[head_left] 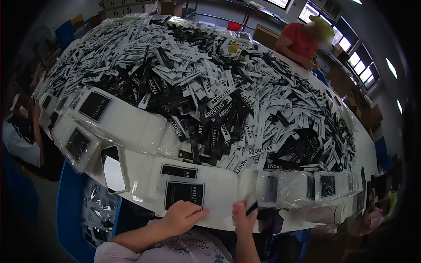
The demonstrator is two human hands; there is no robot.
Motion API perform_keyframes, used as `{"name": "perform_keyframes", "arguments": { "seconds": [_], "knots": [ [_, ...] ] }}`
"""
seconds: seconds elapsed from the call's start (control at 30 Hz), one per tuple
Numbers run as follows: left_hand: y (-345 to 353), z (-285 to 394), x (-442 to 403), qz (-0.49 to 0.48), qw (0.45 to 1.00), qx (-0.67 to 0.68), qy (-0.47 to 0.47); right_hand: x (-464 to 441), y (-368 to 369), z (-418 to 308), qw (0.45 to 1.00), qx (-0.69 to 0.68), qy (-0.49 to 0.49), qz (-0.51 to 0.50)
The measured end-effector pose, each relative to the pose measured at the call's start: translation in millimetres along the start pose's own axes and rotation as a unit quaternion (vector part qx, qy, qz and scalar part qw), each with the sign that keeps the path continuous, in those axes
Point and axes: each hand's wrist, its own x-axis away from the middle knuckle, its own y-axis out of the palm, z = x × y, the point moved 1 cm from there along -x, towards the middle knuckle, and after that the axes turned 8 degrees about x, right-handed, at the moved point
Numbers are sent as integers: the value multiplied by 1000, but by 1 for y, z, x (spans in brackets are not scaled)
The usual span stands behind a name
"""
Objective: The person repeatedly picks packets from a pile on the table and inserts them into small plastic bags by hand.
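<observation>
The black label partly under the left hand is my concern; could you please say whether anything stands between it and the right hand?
Partly: the left hand covers the lower edge of the black label. Above its fingers, nothing visible stands between the label and the right hand; only pale packaging shows.

A heap of strips (184, 79) fills the middle of the bench (367, 151). Along the near edge, left to right, lie a phone (114, 173), a stack of bags (223, 182) and a row of wrapped packs (289, 186). Behind the phone lie bagged bundles (127, 120). Below, at left, stands a bin (66, 206) holding packets (98, 206). A person (296, 39) is across the bench, far right.
</observation>
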Motion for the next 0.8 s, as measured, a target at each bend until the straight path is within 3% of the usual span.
{"name": "perform_keyframes", "arguments": {
  "seconds": [0.03, 0.13, 0.17, 0.23, 0.27, 0.4, 0.47, 0.5, 0.57, 0.63, 0.7, 0.77, 0.8],
  "knots": [
    [4, 1, 5, -48, 999, -11, 6, -2, 27, -13, 986, 63, -136, 72],
    [-4, 7, 2, -49, 997, -50, 16, 10, 50, -42, 979, 122, -145, 75],
    [-7, 10, 2, 16, 999, -31, -10, 9, 50, -42, 979, 121, -146, 72],
    [-8, 9, 4, 75, 996, -33, -43, 19, 50, -36, 951, 201, -187, -140],
    [-8, 5, 4, 21, 998, -48, -36, 24, 51, -33, 919, 235, -206, -241],
    [-8, 0, 0, 35, 998, 42, -7, 28, 53, -35, 931, 237, -203, -190],
    [-9, 3, 8, 3, 982, 189, 4, 33, 50, -49, 905, 237, -268, -229],
    [-8, 4, 11, 17, 983, 182, 20, 32, 47, -44, 906, 235, -266, -229],
    [-10, 4, 6, 26, 983, 178, 15, 29, 40, -26, 921, 313, -98, -210],
    [-14, 5, 1, 42, 984, 174, 7, 25, 43, -42, 931, 272, -147, -192],
    [-23, 2, 5, 77, 981, 176, -5, 23, 48, -68, 947, 26, -78, -309],
    [-27, -1, 1, 92, 975, 203, -23, 14, 39, -29, 945, 101, -114, -288],
    [-29, 3, -4, 41, 977, 207, -34, 12, 40, -25, 936, 176, -148, -265]
  ]
}}
